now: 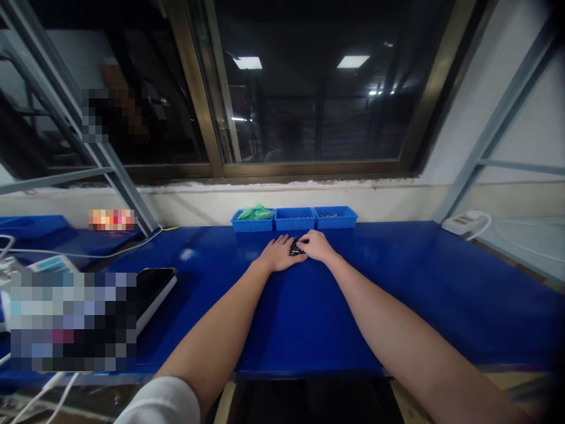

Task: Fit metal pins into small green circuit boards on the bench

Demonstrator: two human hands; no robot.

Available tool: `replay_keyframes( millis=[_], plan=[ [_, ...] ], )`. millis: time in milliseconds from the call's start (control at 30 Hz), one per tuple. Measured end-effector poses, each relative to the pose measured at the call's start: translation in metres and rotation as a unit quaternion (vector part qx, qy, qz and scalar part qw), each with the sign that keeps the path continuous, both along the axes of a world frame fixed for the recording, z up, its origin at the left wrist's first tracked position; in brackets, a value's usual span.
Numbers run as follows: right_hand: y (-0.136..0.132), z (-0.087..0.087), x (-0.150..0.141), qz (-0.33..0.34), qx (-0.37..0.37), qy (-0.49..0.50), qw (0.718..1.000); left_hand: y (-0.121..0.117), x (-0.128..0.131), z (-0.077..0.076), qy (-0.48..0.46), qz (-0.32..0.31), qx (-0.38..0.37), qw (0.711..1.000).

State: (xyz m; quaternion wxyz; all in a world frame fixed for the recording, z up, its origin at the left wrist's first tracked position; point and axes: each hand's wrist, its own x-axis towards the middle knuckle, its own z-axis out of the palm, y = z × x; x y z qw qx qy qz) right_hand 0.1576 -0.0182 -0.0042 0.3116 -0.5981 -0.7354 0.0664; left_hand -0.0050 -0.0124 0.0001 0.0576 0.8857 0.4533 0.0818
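Note:
A small heap of dark and shiny metal parts [295, 248] lies on the blue tabletop between my hands, too small to name. My left hand [279, 253] rests flat beside it, fingers stretched out and thumb pointing along the heap's near side. From the right, my right hand [318, 245] reaches in with thumb and fingertips drawn together at the heap's edge. Whatever those fingertips may hold is hidden. Just beyond the hands stand a blue bin with a green plastic bag [255, 212], a middle blue bin [295, 222] and a right blue bin [335, 220] with small metal pieces.
The blue table [304, 330] runs up to a wall below a dark window [309, 106]. A tablet-like device [156, 294] and white cables lie at left. A white power strip [466, 222] sits at the far right. Grey metal posts [477, 147] flank the table.

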Motion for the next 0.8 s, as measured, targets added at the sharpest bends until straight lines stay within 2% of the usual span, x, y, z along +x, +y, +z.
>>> replay_keyframes(
  millis=[200, 533, 800],
  plan=[
    [0.002, 0.001, 0.000, -0.010, -0.021, 0.024, 0.999, 0.004, -0.001, -0.003, 0.006, -0.008, 0.008, 1.000],
    [0.002, -0.002, -0.001, -0.011, -0.015, -0.010, 1.000, 0.002, 0.000, -0.002, -0.008, -0.005, 0.017, 1.000],
    [-0.004, 0.004, -0.003, 0.006, 0.024, 0.046, 0.999, -0.003, 0.004, 0.009, -0.117, -0.059, 0.090, 0.987]
  ],
)
